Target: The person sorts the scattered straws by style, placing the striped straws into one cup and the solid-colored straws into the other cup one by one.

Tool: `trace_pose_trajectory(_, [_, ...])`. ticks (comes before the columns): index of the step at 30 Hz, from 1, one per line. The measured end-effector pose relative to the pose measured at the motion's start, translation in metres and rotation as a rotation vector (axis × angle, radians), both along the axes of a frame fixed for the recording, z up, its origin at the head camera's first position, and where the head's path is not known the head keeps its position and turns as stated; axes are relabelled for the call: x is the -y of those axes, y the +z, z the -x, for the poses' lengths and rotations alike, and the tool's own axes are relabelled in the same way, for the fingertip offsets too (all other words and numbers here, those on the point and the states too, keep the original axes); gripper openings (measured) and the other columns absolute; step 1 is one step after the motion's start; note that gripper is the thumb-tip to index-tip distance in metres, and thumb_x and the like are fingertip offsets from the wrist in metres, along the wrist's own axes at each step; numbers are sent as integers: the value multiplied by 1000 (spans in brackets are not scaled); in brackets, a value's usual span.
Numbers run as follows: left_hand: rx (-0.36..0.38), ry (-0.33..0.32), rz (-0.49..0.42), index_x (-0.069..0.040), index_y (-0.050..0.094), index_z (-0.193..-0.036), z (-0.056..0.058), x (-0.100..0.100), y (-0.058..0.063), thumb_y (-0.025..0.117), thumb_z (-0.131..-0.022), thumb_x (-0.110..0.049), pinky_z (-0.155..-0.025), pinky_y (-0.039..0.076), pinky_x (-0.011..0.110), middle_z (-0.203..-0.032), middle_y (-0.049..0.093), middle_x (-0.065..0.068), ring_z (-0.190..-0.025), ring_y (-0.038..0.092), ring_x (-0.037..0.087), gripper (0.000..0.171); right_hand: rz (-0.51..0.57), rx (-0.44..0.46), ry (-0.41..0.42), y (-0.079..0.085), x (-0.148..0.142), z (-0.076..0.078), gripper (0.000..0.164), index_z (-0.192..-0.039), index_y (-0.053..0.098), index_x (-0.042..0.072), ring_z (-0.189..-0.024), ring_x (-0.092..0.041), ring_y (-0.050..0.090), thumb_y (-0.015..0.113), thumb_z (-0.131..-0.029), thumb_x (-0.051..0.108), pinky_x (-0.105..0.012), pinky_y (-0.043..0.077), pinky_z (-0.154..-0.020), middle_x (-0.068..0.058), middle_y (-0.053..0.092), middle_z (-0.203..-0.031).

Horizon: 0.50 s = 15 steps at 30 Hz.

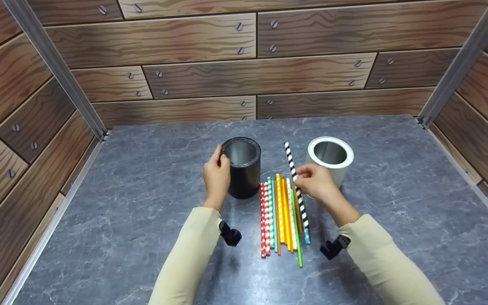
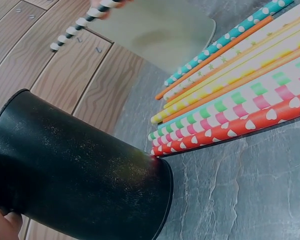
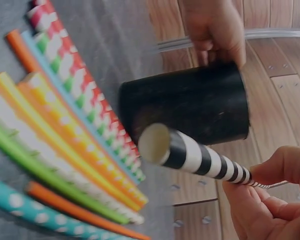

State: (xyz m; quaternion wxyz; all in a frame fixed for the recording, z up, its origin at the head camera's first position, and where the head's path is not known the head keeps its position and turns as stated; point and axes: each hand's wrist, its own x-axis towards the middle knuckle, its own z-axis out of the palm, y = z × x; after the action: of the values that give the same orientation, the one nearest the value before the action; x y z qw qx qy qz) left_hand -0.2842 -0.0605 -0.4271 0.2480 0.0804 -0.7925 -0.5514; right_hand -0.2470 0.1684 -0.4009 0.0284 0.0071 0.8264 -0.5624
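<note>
My right hand [image 1: 315,183] pinches a black-and-white striped paper straw [image 3: 210,162] between thumb and fingertips. The straw hangs tilted over the row of straws, its open end toward the right wrist camera. My left hand [image 1: 217,176] holds a black cylindrical cup [image 1: 244,180] at the left side of its rim. The cup stands upright with its mouth facing up. Several coloured straws [image 1: 281,212] lie side by side on the table between the hands: red, pink-striped, green-striped, yellow, orange, green and teal dotted. A white cup [image 1: 341,173] stands just behind my right hand, partly covered by it.
The grey marbled table [image 1: 142,190] is bounded by wood-patterned panels at the back [image 1: 201,78] and both sides. Metal posts [image 1: 53,63] rise at the back corners. A small black camera is strapped to each wrist.
</note>
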Motion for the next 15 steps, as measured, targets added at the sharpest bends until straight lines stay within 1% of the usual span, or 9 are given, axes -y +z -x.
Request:
trace_pose_trajectory(5, [1, 4, 2, -5, 58, -125, 0, 0, 1, 49, -86, -11, -92, 45, 35, -125, 58, 12, -114, 55, 22, 41, -43, -84, -23, 19, 5, 4, 32, -101, 59, -12, -61, -5, 51, 52, -70, -6, -16, 48, -55, -3, 55, -73])
trace_pose_trajectory(8, [0, 2, -1, -5, 58, -125, 0, 0, 2, 49, -86, -11, -92, 45, 35, -124, 58, 12, -113, 55, 22, 40, -51, -147, -39, 31, 9, 6, 32, -101, 61, -11, -62, -5, 51, 53, -70, -6, -16, 48, -55, -4, 56, -74])
trace_pose_trajectory(15, [20, 6, -5, -7, 58, -126, 0, 0, 1, 50, -86, -12, -91, 46, 35, -125, 57, 11, -113, 55, 21, 41, -66, -323, -68, 53, 18, 10, 29, -98, 62, -8, -65, -4, 52, 55, -70, -4, -14, 47, -58, -8, 60, -79])
